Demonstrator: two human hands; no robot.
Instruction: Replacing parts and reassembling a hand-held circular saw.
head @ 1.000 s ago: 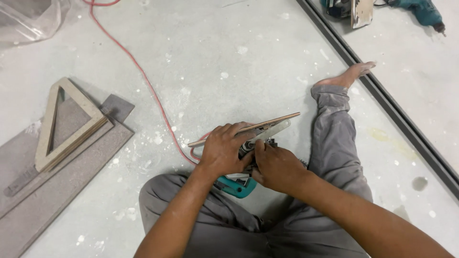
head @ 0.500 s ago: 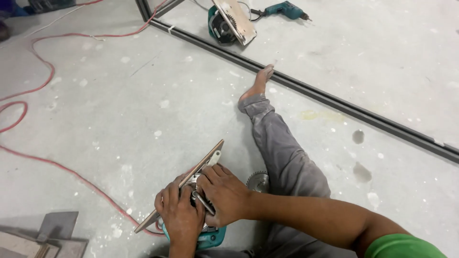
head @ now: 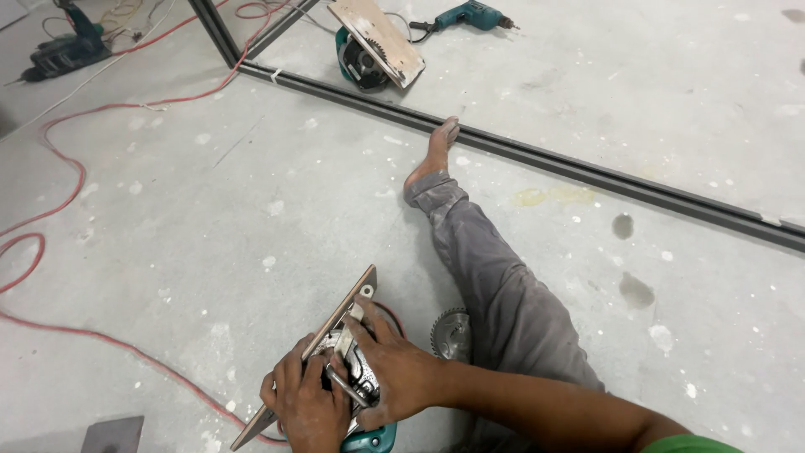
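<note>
Two hands work on a circular saw (head: 356,377) that lies on its side on the concrete floor (head: 210,218), low in the view, just beside our outstretched leg (head: 495,285). Our left hand (head: 306,407) is clamped around the saw body from the near side, with its fingers pressed against the flat metal base plate (head: 335,323), which stands on edge and runs diagonally up and away from us. Our right hand (head: 394,369) is closed over the top of the saw, touching the left hand, with the index finger stretched up along the plate; a thin metal tool (head: 340,386) shows between the two hands, though we cannot tell which hand grips it. The saw's teal housing (head: 373,438) peeks out beneath our wrists. One loose toothed saw blade (head: 450,333) lies flat on the floor, partly hidden behind our leg. A red cable (head: 75,331) snakes across the floor to the left and runs toward the saw. Well apart, beyond a dark metal floor track (head: 537,155), a second circular saw (head: 373,46) lies tipped on its side near a teal drill (head: 465,15). Another dark power tool (head: 63,50) sits at the far left.
</note>
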